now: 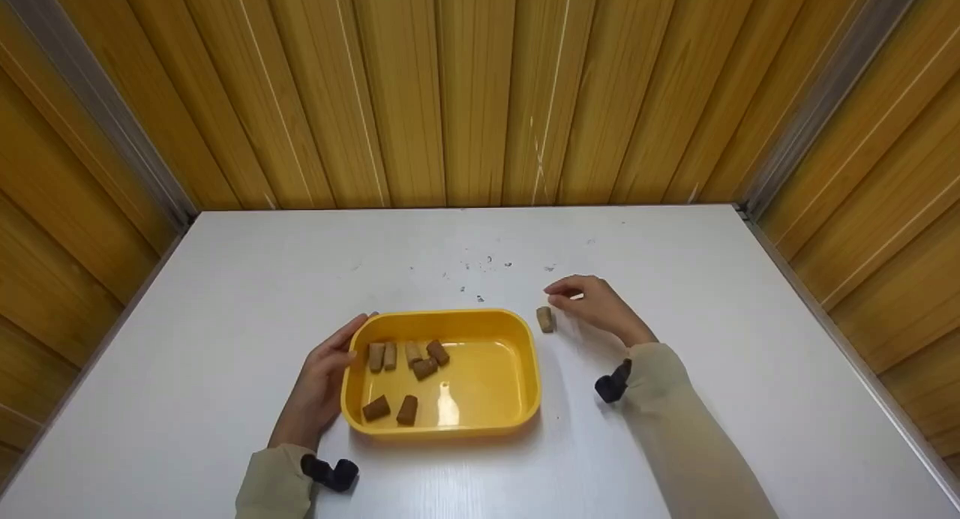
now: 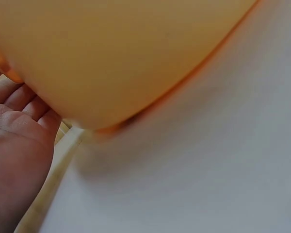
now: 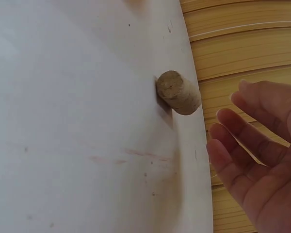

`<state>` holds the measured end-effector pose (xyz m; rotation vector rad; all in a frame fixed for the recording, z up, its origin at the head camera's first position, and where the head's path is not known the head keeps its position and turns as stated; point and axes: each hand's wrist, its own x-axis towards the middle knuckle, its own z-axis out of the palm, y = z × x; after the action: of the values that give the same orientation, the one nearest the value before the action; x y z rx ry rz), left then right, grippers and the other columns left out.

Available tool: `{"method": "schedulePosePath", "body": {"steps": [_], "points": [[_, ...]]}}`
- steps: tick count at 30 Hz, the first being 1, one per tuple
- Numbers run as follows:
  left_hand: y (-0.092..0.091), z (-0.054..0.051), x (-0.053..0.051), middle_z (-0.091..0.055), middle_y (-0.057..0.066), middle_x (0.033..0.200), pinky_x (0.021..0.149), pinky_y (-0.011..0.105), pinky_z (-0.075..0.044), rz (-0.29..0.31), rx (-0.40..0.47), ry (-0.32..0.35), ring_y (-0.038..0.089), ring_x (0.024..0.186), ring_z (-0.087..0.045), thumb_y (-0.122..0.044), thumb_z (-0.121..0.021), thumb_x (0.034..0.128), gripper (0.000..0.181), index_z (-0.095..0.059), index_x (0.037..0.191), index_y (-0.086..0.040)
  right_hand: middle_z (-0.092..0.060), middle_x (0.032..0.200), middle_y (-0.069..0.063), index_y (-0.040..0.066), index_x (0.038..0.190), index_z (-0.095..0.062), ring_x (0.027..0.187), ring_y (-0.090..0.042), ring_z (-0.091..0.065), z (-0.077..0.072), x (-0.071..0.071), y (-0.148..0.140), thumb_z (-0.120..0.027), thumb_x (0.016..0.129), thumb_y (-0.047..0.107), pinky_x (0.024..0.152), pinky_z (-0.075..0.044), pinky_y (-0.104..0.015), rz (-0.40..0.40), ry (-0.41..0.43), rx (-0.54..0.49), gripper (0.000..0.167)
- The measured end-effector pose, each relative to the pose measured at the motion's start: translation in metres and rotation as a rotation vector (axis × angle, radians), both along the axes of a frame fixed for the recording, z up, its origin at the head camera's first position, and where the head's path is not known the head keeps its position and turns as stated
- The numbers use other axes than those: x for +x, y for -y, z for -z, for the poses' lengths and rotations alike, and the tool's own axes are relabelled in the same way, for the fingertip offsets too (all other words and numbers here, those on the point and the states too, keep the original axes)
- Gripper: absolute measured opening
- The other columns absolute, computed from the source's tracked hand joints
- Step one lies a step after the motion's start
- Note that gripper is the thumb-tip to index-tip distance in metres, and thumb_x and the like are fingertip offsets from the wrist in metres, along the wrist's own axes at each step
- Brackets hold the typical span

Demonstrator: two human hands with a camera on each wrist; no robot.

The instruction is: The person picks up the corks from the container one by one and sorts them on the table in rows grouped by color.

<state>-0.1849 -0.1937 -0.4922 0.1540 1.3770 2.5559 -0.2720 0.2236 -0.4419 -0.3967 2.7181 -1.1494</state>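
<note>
A yellow plastic tray [image 1: 480, 423] stands on the white table, with several corks inside. Lighter tan corks [image 1: 376, 357] lie in its upper left part, and darker brown corks [image 1: 407, 410] lie by them and near the front wall. My left hand [image 1: 322, 376] holds the tray at its left side, thumb at the rim and fingers along the outer wall; the left wrist view shows the palm [image 2: 19, 145] beside the tray's side. Just right of the tray, a single tan cork [image 1: 545, 319] is on the table. Above it hovers my right hand [image 1: 596, 305], fingers apart from the cork [image 3: 178, 93].
The white table [image 1: 225, 279] has small dark marks behind the tray. Wood-patterned panels [image 1: 480, 91] wall in the back and both sides. A black wrist camera [image 1: 613, 382] sits on the right sleeve and another [image 1: 330, 474] on the left.
</note>
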Motion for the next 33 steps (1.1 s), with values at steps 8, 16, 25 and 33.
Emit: {"method": "schedulePosePath", "body": {"steps": [8,16,25,33], "points": [[0.0,-0.001,0.0,-0.047,0.003,0.148,0.112,0.03,-0.036,-0.054,-0.02,0.009,0.011,0.133,-0.047,0.009,-0.036,0.0887,0.063,-0.024,0.15,0.001,-0.066,0.119,-0.011,0.005,0.119,-0.066,0.11,-0.027,-0.061,-0.022,0.002,0.012,-0.06,0.093,0.023,0.098,-0.052,-0.042,-0.041,-0.024,-0.027,0.031],[0.0,-0.004,0.0,-0.046,0.003,0.148,0.111,0.029,-0.038,-0.095,-0.029,0.032,0.013,0.134,-0.046,0.009,-0.035,0.0876,0.061,-0.03,0.148,0.001,-0.068,0.116,-0.008,0.01,0.116,-0.068,0.107,-0.023,-0.063,-0.039,0.001,0.028,-0.063,0.092,0.025,0.098,-0.052,-0.038,-0.123,-0.046,-0.055,0.029],[-0.001,-0.003,0.0,-0.046,0.003,0.147,0.111,0.029,-0.038,-0.097,-0.013,0.044,0.013,0.135,-0.045,0.01,-0.035,0.0872,0.062,-0.032,0.148,-0.001,-0.068,0.115,-0.008,0.012,0.114,-0.069,0.104,-0.02,-0.064,-0.056,0.003,0.052,-0.065,0.09,0.022,0.097,-0.053,-0.036,-0.235,-0.024,-0.048,0.027],[-0.001,-0.004,0.0,-0.043,0.006,0.15,0.111,0.029,-0.038,-0.092,-0.028,0.02,0.015,0.136,-0.043,0.009,-0.036,0.0868,0.062,-0.03,0.148,0.0,-0.07,0.113,-0.011,0.008,0.113,-0.07,0.1,-0.023,-0.068,-0.067,0.004,0.079,-0.064,0.09,0.015,0.091,-0.056,-0.034,-0.389,-0.033,-0.083,0.025]]}}
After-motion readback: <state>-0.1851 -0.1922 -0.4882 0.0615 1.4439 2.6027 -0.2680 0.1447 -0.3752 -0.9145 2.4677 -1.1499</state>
